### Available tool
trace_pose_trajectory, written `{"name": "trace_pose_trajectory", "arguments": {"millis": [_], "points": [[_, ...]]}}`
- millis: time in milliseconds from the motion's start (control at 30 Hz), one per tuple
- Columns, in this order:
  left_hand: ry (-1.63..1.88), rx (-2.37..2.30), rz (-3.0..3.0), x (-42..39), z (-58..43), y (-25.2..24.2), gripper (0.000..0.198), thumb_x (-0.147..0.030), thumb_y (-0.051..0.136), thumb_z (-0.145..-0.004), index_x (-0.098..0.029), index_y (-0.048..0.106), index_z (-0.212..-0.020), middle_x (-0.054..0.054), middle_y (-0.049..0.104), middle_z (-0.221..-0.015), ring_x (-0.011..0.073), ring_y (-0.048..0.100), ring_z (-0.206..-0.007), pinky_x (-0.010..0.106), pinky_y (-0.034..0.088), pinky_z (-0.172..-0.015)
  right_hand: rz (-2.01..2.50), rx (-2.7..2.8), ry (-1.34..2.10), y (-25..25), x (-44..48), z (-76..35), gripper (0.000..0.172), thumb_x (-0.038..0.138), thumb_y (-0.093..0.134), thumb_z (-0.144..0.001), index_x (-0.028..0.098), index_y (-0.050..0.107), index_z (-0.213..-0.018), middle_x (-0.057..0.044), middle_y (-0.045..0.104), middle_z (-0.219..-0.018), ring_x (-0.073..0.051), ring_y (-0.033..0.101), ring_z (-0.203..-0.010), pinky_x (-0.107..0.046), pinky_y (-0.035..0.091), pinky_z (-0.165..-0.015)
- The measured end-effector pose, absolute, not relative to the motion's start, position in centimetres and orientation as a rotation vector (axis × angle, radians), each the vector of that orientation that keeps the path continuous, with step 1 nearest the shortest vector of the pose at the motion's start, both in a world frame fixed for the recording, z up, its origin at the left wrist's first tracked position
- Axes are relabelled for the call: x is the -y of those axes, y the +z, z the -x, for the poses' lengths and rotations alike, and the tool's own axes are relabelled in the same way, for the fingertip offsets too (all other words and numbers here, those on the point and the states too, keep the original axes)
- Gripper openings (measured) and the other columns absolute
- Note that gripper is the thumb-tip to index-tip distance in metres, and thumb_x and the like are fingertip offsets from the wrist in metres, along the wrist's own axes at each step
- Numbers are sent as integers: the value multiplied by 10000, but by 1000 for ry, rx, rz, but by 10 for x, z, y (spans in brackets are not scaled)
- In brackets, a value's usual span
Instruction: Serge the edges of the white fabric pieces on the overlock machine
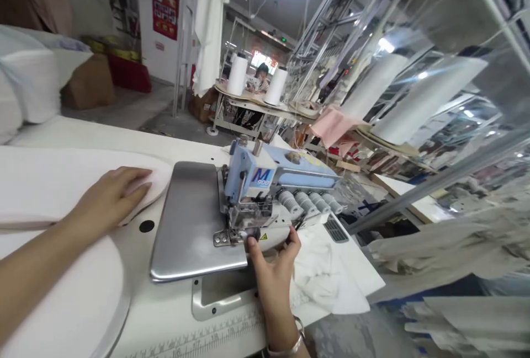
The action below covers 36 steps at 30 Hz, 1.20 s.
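**Left hand (111, 195) on the upper white piece (49, 181), right hand (276, 275) at the cover (275, 238)**

The upper white piece lies on the counter (141, 275), left of the sewing machine (285, 165), with the lower white piece (70, 297) nearer the wearer. Both look like cloth: probably light, soft and limp, easily creased, best taken by the rounded edge with a flat hand underneath. Whether each is a layer or a stack, I cannot tell.

The left fingers curl loosely, thumb apart, near that rounded end. At the right hand, thumb and forefinger are spread against the cover; whether they grip its edge is unclear. The cover looks stiff and smooth, likely easiest to hold at its lower rim.

Counted: 2 white pieces, 1 sewing machine, 1 metal plate (186, 220), 4 tension dials (306, 202), 2 smaller thread cones (237, 75) beyond, 2 larger-looking cones (428, 99) at right.
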<state>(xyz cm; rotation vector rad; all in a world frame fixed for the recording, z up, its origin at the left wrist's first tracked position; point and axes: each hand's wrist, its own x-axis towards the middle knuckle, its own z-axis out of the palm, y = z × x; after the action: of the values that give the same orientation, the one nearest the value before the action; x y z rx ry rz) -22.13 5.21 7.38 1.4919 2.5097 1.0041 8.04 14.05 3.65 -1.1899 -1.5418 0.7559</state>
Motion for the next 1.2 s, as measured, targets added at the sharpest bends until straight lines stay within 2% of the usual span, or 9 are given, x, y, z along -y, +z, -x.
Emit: {"name": "trace_pose_trajectory", "arguments": {"millis": [300, 633, 1000, 1200], "points": [[879, -2554, -1477, -53, 220, 77, 424, -414, 394, -935, -163, 515, -1254, 82, 530, -1287, 259, 470, -1207, 402, 331, -1061, 1119, 1567, 794, 34, -144, -86, 819, 417, 744, -710, 190, 272, -1340, -158, 413, -1304, -312, 433, -1239, -512, 398, -1024], [798, -2570, -1509, -53, 222, 77, 438, -437, 407, -937, -164, 502, -1266, 81, 530, -1275, 263, 497, -1177, 375, 368, -1031, 1099, 1586, 675, 32, -148, -88, 812, 429, 755, -694, 182, 307, -1325, -136, 403, -1269, -305, 426, -1219, -521, 371, -1039], [810, -2563, -1490, -51, 213, 84, 468, -442, 395, -946, -128, 499, -1276, 103, 515, -1290, 286, 477, -1210, 425, 348, -1055, 1094, 1588, 682, 32, -147, -87, 814, 426, 758, -692, 180, 306, -1323, -137, 400, -1279, -300, 425, -1224, -503, 365, -1043], [838, -2564, -1504, -52, 217, 80, 483, -466, 388, -923, -149, 522, -1263, 95, 535, -1281, 282, 489, -1204, 421, 360, -1048, 1085, 1588, 682, 32, -148, -87, 821, 426, 761, -695, 184, 303, -1331, -144, 398, -1307, -306, 423, -1240, -510, 361, -1051]]}}
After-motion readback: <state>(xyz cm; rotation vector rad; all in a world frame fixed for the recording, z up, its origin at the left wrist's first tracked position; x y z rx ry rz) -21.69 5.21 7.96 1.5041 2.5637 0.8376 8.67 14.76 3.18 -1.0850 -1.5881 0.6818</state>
